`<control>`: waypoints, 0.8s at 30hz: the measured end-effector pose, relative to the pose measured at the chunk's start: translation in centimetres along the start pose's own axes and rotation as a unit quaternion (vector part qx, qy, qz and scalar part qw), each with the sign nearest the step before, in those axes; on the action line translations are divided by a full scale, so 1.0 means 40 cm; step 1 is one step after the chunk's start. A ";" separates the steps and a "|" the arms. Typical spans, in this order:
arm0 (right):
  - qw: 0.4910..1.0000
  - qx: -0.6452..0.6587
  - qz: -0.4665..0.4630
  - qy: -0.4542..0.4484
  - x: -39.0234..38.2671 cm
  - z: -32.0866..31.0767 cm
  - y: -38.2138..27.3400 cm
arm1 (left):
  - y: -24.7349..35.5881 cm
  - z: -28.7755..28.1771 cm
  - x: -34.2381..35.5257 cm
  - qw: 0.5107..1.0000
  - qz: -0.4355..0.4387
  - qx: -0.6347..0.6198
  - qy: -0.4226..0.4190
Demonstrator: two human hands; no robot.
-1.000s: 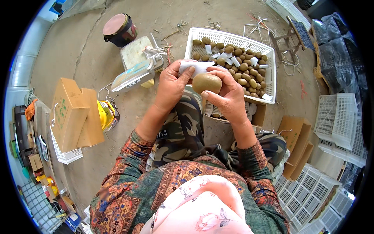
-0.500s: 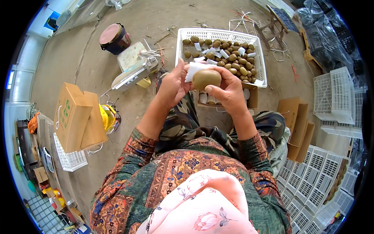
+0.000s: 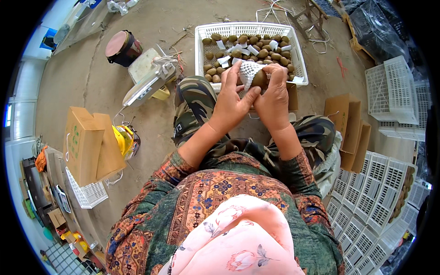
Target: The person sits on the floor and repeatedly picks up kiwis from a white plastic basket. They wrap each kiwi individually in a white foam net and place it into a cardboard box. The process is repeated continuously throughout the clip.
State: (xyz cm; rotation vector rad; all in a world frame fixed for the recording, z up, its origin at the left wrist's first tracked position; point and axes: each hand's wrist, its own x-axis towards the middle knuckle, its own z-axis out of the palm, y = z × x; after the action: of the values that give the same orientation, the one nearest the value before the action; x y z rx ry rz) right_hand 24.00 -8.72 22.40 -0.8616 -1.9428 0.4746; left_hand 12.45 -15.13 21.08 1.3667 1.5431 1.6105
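Observation:
A brown kiwifruit point(image 3: 260, 79) is partly covered by a white foam net sleeve point(image 3: 250, 71), over the near edge of a white plastic crate point(image 3: 200, 55). My left hand point(image 3: 233, 101) is closed, its fingers pinching the sleeve around the fruit's left side. On the right side, my right hand point(image 3: 273, 100) has its fingers wrapped round the kiwifruit. Several loose kiwifruit point(image 3: 268, 48) and white foam sleeves point(image 3: 273, 45) lie in the crate. Behind my hands, a cardboard box point(image 3: 292, 97) shows only in part; its contents are mostly hidden.
To the left stand a scale point(image 3: 145, 89), a lidded dark bucket point(image 3: 123, 48) and folded cardboard cartons point(image 3: 85, 142). On my right are open cardboard boxes point(image 3: 346, 123), empty white crates point(image 3: 392, 91) and stacked crates point(image 3: 373, 197). A wooden stool point(image 3: 307, 20) stands beyond the crate.
The sleeve, held beside the bare kiwifruit in my left hand, now sits over part of the fruit. Both hands have come together around it. The view has shifted slightly.

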 end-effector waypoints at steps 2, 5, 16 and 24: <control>0.906 0.326 0.233 -0.139 -0.011 -0.024 0.000 | -0.037 -0.025 0.051 0.996 -0.022 -0.005 -0.092; 0.838 0.365 0.392 -0.105 0.023 -0.082 0.062 | -0.085 -0.014 0.125 0.978 0.024 0.000 -0.208; 0.725 -0.040 0.579 -0.372 -0.229 0.165 0.681 | -0.163 -0.142 0.288 0.968 -0.095 0.087 -0.214; 0.557 -0.259 0.276 -0.739 -0.156 0.293 0.629 | -0.377 -0.312 0.319 0.934 -0.231 0.082 -0.259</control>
State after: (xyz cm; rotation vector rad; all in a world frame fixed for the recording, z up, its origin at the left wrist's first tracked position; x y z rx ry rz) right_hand 25.30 4.03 -3.02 -1.8239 -3.4386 1.3545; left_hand -7.29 -5.77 12.76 1.2528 1.5330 0.7744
